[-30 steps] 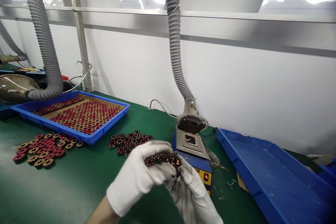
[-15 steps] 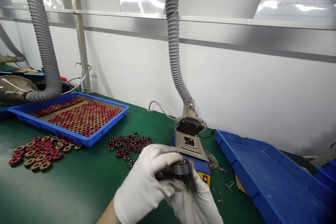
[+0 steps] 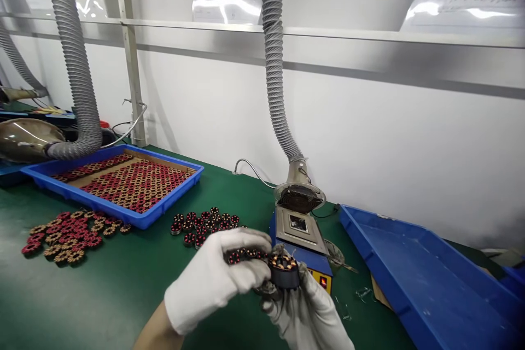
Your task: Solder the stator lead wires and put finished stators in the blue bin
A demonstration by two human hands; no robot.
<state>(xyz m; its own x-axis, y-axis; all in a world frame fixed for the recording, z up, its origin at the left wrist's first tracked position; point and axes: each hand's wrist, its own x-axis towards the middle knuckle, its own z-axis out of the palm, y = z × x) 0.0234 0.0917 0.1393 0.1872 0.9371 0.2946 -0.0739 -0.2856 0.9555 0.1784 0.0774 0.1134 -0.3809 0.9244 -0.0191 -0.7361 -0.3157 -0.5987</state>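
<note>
Where the green table (image 3: 102, 284) reaches its left edge, a loose heap of red-and-tan wound coils (image 3: 65, 232) lies flat on the mat, just in front of a blue tray (image 3: 164, 205) packed with rows of the same coils. A grey ribbed hose (image 3: 76, 65) bends down behind that tray toward a metal hood (image 3: 24, 139). Nearer the middle, a small cluster of dark stators (image 3: 205, 221) with red windings sits on the table, apart from the heap.

In front of that cluster, the left hand (image 3: 213, 279), in a white glove, is closed around a short row of small stators (image 3: 246, 255); its grip is clenched on them, fingers curled over the top. Just to the right and touching it, the right hand (image 3: 307, 311), also gloved, comes up from below and pinches a single dark stator (image 3: 284, 270) between its fingertips, so its grip is grasping that part. The single stator is held above the table, right beside the end of the row, and in front of the blue solder pot (image 3: 301, 238).

A second grey hose (image 3: 274, 65) drops from above to a round fan inlet (image 3: 299, 197) sitting just behind the pot's metal top. Farther right, a large blue tray (image 3: 430, 279) rests tilted against the table edge, and a few small metal clips (image 3: 361, 292) lie on the mat beside it.
</note>
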